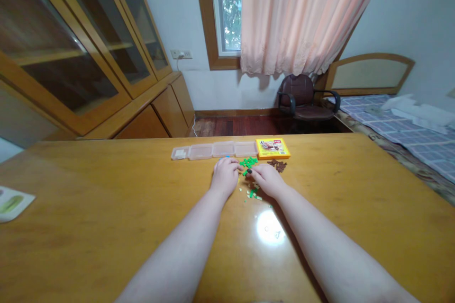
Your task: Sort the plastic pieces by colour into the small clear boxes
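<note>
My left hand (224,176) rests low over the table with its fingers curled inward beside a pile of small green building blocks (249,162). What lies under those fingers is hidden. A bit of blue shows just behind the knuckles. Across from it, my right hand (270,180) has thumb and fingers drawn together at the pile's near side. A small dark spot shows at the thumb tip; whether it is a nail or a piece I cannot tell. Cream and green pieces (253,193) lie scattered nearer to me, between the wrists. Brown pieces (277,165) form a heap beyond my right hand.
Behind the hands stands a row of clear plastic trays (201,152), the leftmost holding whitish pieces. A yellow box (273,148) adjoins the row on the right. A white card-like item (14,204) lies at the table's left edge. An office chair (302,99) stands beyond the table.
</note>
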### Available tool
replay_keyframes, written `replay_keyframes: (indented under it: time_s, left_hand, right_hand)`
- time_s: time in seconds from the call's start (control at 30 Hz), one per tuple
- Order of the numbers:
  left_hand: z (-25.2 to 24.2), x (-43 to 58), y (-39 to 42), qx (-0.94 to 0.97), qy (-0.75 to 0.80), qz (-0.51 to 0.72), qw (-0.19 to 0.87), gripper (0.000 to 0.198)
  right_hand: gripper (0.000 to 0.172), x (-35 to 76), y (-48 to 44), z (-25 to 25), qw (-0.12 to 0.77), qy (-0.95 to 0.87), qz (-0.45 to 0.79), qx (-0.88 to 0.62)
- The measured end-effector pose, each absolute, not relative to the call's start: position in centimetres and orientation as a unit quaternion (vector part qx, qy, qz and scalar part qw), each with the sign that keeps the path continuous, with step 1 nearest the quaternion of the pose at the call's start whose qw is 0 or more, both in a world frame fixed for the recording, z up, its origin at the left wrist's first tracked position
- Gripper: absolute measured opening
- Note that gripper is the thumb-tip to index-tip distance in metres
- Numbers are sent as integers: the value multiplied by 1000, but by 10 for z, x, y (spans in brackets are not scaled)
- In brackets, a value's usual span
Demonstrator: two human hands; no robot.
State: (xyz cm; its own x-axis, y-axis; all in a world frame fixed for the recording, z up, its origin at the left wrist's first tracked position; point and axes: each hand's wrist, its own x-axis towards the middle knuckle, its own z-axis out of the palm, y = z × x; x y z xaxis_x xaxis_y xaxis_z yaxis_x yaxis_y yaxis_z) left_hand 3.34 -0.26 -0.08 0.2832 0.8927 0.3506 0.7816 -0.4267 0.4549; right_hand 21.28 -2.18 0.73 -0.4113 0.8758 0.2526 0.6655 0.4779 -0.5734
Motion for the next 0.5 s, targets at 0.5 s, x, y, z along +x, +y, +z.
replay_keyframes:
  time_s: [0.5]
  left_hand:
    - [-7, 36, -5, 821, 515, 226, 100, 30]
  right_hand:
    - [42, 216, -18, 2, 296, -783, 202, -508]
